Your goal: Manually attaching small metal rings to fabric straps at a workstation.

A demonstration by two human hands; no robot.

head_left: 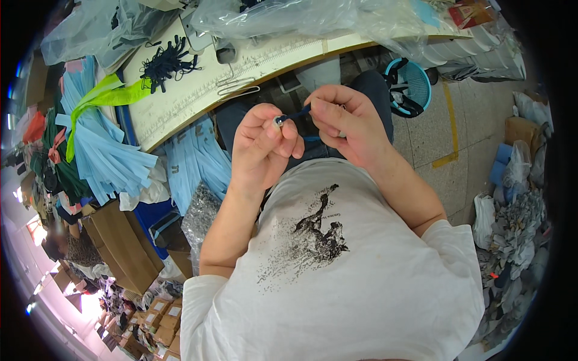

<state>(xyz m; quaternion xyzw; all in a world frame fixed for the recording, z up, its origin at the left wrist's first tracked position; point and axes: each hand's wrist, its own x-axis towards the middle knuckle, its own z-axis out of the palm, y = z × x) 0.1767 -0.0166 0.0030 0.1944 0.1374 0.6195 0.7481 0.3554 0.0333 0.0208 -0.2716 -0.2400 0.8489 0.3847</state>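
Head view, nearest: white cotton T-shirt with a black horse print (pixel 337 265) is seen filling the lower frame, both bare forearms rising from it.
Left hand: the left hand (pixel 265 147) is held above the lap, its grip narrowed, thumb and forefinger pinched on a small silver-and-white metal cord tip (pixel 278 121).
Right hand: the right hand (pixel 346 126) is set just beside the left, its grip closed on the other end of a thin dark navy cord (pixel 298 113), which is stretched between the two hands.
Where the cord is: it is held in the air in front of the chest, over the dark trousers (pixel 367 87), clear of the desk.
Handling: the cord is judged light, soft and limp, so it would best be taken close to the end being worked; the tip is judged small, hard and easily dropped, and is best pinched by its sides.
Desk: a white desk with a printed ruler edge (pixel 198 90) is seen beyond the hands, carrying a loose bundle of dark navy cords (pixel 168 63) and clear plastic bags (pixel 289 18).
Left side: folded light blue garments (pixel 108 150) are draped off the desk, with brown cardboard boxes (pixel 120 246) below.
Right side: a round teal plastic basket (pixel 412 84) stands on the tiled floor (pixel 457 120).
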